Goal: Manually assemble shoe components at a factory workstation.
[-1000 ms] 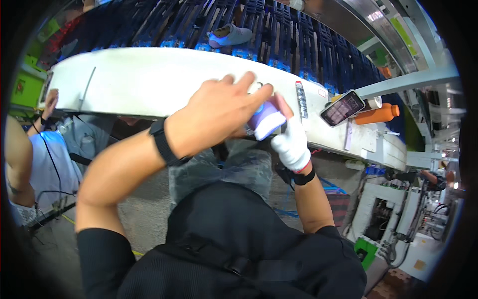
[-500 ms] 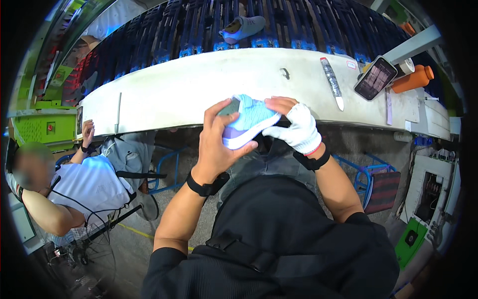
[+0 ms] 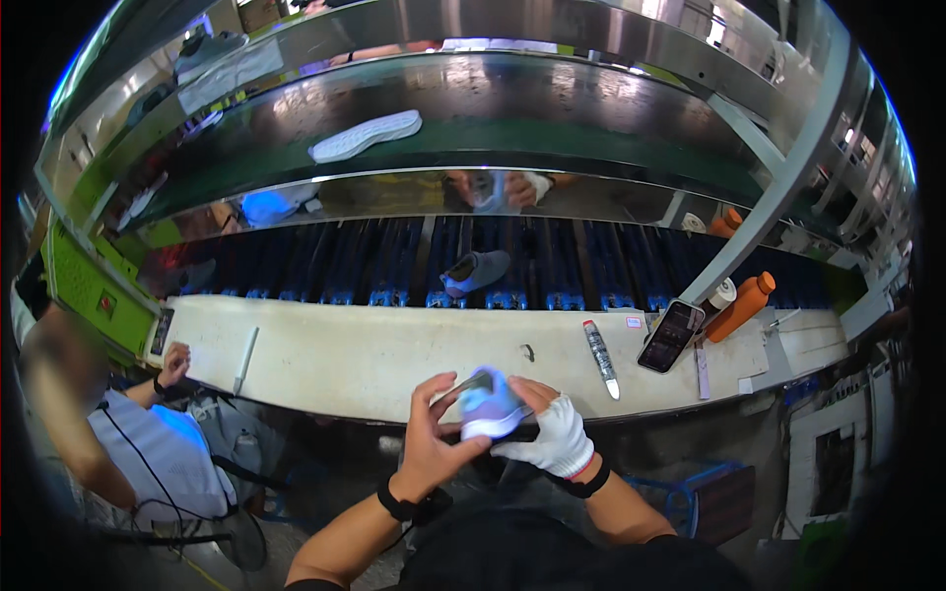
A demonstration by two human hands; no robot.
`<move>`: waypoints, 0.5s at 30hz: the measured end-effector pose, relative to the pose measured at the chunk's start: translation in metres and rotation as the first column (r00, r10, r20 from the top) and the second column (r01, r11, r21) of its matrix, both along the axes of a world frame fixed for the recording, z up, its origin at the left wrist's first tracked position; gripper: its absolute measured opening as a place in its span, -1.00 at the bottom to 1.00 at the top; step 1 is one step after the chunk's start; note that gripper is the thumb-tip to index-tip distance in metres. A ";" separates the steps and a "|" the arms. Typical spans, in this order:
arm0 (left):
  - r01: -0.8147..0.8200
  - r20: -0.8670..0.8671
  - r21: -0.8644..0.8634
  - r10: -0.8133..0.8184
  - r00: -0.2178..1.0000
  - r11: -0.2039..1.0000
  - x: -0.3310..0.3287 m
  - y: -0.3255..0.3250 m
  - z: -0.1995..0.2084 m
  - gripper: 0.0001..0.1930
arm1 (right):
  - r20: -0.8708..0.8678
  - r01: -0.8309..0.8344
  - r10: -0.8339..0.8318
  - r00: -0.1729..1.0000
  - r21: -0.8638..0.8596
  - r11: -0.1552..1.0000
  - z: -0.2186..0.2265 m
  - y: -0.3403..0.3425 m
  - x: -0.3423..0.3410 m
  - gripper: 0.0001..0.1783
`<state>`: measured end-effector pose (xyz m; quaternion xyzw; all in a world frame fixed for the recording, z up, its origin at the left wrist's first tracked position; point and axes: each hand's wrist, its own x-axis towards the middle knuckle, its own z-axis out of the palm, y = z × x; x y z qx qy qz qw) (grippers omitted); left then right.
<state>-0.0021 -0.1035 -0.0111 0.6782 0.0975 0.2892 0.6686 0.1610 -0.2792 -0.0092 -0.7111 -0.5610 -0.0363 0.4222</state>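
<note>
A light blue and lilac shoe (image 3: 493, 412) with a white sole is held up at the near edge of the white worktable (image 3: 325, 340). My bare left hand (image 3: 431, 441) grips its left side, thumb low by the sole. On the other side, my right hand (image 3: 555, 433), in a white glove with bare fingertips showing, closes on the shoe near its collar. The shoe's opening faces up; my fingers cover parts of both sides. A small dark piece (image 3: 529, 352) lies on the table beyond my right hand.
A similar shoe (image 3: 477, 271) sits on the dark slatted conveyor (image 3: 335, 261). Above, a white sole (image 3: 367, 135) rests on a green belt. A tape-wrapped tool (image 3: 601, 360), phone (image 3: 672, 336) and orange bottle (image 3: 741, 306) stand right. A co-worker (image 3: 148, 443) sits left.
The view has tilted up, bringing the upper belt and sole into sight. The held shoe has turned from side-on to nearly end-on; both hands keep hold of it.
</note>
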 end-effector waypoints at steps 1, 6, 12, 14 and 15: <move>0.063 0.092 -0.286 -0.038 0.995 0.956 0.007 0.002 -0.006 -0.22 | -0.011 -0.017 0.017 1.000 -0.021 1.000 -0.004 0.001 -0.001 0.04; -0.183 -0.019 -0.028 0.183 0.983 0.983 0.061 0.078 -0.048 -0.91 | -0.196 0.203 -0.181 0.964 0.101 0.974 0.003 -0.012 0.016 0.13; -0.282 -0.209 0.508 0.434 0.876 0.814 0.067 0.112 -0.082 -0.73 | -0.526 0.211 -0.019 0.850 0.308 0.928 0.004 -0.019 0.056 0.19; -0.257 -0.156 0.622 0.439 0.885 0.739 0.064 0.104 -0.078 -0.68 | -0.467 0.178 0.010 0.884 0.357 0.917 0.023 -0.029 0.066 0.24; -0.233 -0.170 0.669 0.451 0.876 0.706 0.056 0.101 -0.085 -0.67 | -0.431 0.178 0.015 0.902 0.403 0.898 0.033 -0.030 0.074 0.24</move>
